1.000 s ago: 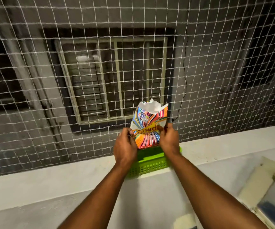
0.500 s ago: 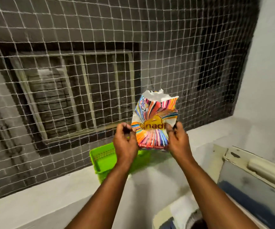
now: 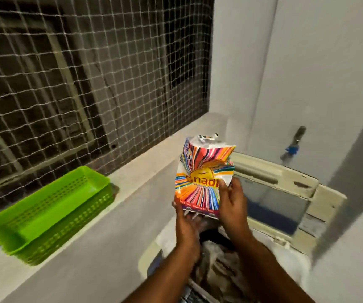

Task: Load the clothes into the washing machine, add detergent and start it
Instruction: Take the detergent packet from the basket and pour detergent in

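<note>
Detergent bag of colourful striped plastic, one only, stands upright above the open cream top-loading washing machine. The right hand curls its fingers round the bag's side. The left hand touches its bottom, but blur hides whether it grips. Clothes already lie in the drum, too tangled to count. Pouring and starting remain, I judge. The green perforated plastic baskets seem to be two, stacked.
</note>
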